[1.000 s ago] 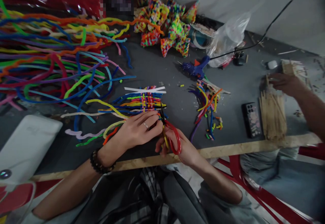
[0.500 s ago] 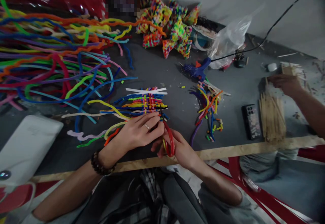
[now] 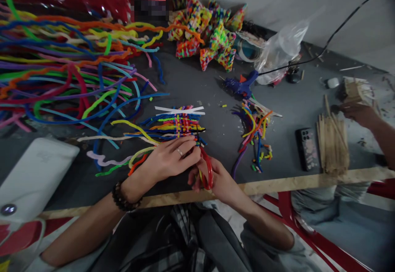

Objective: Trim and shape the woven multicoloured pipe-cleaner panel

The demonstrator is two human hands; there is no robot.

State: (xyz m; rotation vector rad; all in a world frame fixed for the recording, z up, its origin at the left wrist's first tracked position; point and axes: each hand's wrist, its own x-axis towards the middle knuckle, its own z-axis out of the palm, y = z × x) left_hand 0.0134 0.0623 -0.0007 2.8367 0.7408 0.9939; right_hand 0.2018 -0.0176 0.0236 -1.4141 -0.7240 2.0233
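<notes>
My right hand [image 3: 220, 180] is closed round the red handles of a pair of scissors [image 3: 209, 167]. The dark blades point away from me, beside the right edge of a woven piece of pipe cleaners [image 3: 184, 126]. My left hand [image 3: 173, 156], with a ring and a bead bracelet, is closed over the near part of that piece. Its fingertips meet near the blades and hide what they pinch. Long loose ends, such as a yellow pipe cleaner [image 3: 135, 129], stick out leftward. White strips [image 3: 180, 110] cross at the weave's far edge.
Loose pipe cleaners [image 3: 68, 74] cover the left, near a white power bank [image 3: 37, 177]. A blue glue gun [image 3: 240, 84] lies beyond short offcuts [image 3: 257, 132]. Woven colourful stars [image 3: 212, 33] stand behind. At right are a phone [image 3: 306, 148], wooden sticks [image 3: 333, 144] and a co-worker's hand [image 3: 358, 112].
The co-worker's hand has drawn slightly away from the wooden sticks, to the right and nearer. My hands keep nearly the same grip; the whole view has shifted a little.
</notes>
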